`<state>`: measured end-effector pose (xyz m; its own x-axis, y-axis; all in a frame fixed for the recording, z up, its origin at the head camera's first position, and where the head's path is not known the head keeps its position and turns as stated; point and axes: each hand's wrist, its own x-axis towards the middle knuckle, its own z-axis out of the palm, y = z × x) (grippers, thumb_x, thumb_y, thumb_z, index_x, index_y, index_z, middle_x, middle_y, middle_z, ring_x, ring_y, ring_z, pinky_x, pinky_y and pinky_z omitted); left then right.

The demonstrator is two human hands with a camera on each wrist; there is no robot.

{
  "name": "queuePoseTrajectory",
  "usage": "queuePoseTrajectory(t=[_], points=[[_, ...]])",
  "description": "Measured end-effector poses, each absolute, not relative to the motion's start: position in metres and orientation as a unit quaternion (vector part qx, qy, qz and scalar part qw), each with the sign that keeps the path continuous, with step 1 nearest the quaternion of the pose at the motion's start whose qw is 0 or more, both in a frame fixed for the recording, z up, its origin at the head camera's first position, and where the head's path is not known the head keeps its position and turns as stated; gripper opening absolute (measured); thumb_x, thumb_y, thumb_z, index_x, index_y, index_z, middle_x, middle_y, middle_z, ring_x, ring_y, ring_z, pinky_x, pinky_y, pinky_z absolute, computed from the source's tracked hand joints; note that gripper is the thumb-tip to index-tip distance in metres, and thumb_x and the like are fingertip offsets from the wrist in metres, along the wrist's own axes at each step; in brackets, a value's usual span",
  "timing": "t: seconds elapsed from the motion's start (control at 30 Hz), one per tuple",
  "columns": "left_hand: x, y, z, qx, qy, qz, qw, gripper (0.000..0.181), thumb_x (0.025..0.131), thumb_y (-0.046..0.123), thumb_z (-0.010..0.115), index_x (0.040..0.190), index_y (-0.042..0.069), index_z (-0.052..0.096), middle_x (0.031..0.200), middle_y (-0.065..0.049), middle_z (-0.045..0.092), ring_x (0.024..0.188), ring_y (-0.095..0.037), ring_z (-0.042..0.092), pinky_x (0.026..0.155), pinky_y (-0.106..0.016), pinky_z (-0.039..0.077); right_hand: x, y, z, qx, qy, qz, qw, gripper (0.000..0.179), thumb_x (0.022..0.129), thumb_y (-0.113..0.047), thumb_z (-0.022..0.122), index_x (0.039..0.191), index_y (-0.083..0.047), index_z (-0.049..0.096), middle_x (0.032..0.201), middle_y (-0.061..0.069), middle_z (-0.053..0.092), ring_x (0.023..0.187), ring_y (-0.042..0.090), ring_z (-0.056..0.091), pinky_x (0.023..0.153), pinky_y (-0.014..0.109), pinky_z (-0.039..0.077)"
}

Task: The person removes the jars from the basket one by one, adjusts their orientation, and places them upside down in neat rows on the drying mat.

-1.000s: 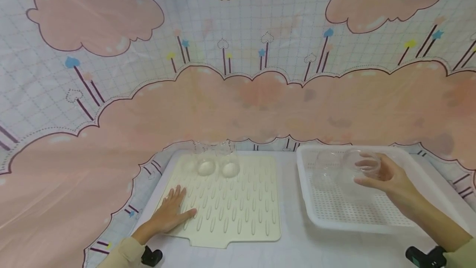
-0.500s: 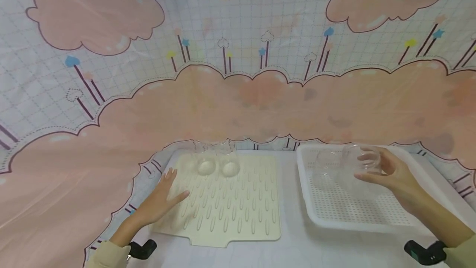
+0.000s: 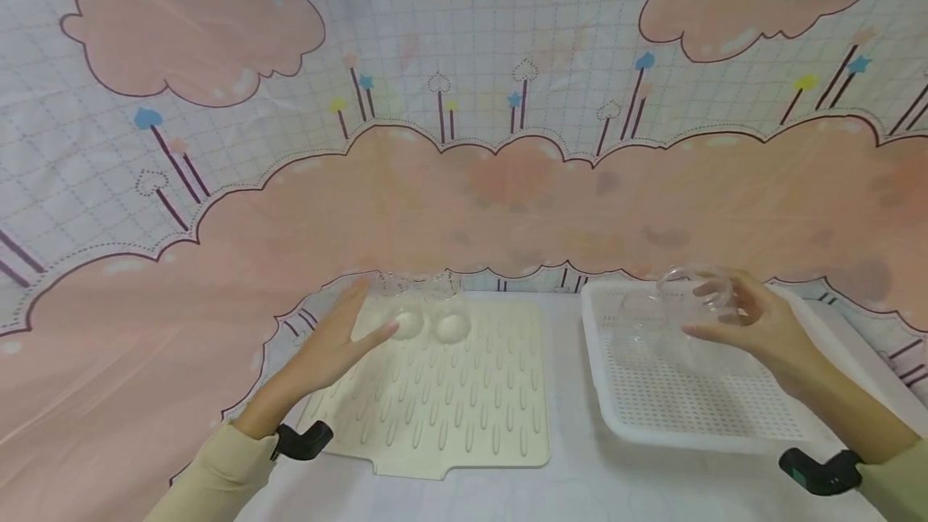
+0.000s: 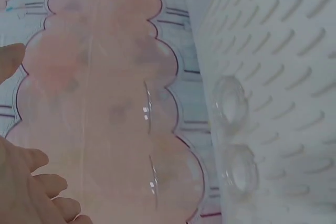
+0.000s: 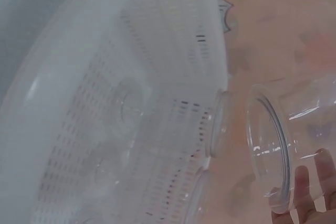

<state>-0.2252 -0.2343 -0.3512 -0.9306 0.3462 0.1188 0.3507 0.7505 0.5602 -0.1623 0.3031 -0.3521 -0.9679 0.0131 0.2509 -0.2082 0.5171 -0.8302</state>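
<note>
My right hand (image 3: 776, 337) grips a clear glass (image 3: 696, 308) above the white basket (image 3: 605, 405). In the right wrist view the fingertips lie against the wall of this glass (image 5: 273, 145). Other clear glasses (image 5: 126, 106) stand inside the basket below. Over the far left part of the cream ribbed drying mat (image 3: 471, 417), my left hand (image 3: 329, 353) holds nothing, with thumb and fingers spread. Close to its thumb are two clear glasses, a left one (image 3: 408, 322) and a right one (image 3: 453, 326), on the mat's far edge; contact cannot be made out.
The mat and the basket rest side by side on a white table (image 3: 569, 409), with a gap between them. Behind them hangs a patterned cloth (image 3: 507, 200) with pink clouds. Black camera mounts (image 3: 304, 441) sit on both wrists.
My left hand has lifted off the mat's left side and moved forward towards the two glasses. My right hand has raised its glass slightly and tilted it more upright.
</note>
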Motion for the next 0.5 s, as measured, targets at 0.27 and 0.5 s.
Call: queuePoseTrajectory(t=[0.27, 0.5], points=[[-0.233, -0.197, -0.333, -0.214, -0.901, -0.378, -0.011, 0.087, 0.097, 0.055, 0.056, 0.162, 0.025, 0.006, 0.166, 0.000, 0.007, 0.151, -0.029, 0.010, 0.116, -0.063, 0.015, -0.166, 0.291, -0.336, 0.061, -0.882, 0.449, 0.127, 0.071, 0.082, -0.017, 0.083, 0.144, -0.021, 0.049, 0.128, -0.004, 0.053, 0.111, 0.017, 0.044, 0.076, 0.022, 0.048], [-0.235, -0.159, -0.317, -0.246, -0.862, -0.442, -0.028, 0.083, 0.097, 0.053, 0.058, 0.161, 0.032, 0.010, 0.166, 0.002, 0.010, 0.150, -0.029, 0.015, 0.117, -0.059, 0.018, -0.170, 0.275, -0.323, 0.052, -0.905, 0.401, 0.135, 0.090, 0.076, -0.031, 0.088, 0.151, -0.014, 0.041, 0.144, 0.016, 0.045, 0.110, 0.029, 0.041, 0.072, 0.035, 0.048]])
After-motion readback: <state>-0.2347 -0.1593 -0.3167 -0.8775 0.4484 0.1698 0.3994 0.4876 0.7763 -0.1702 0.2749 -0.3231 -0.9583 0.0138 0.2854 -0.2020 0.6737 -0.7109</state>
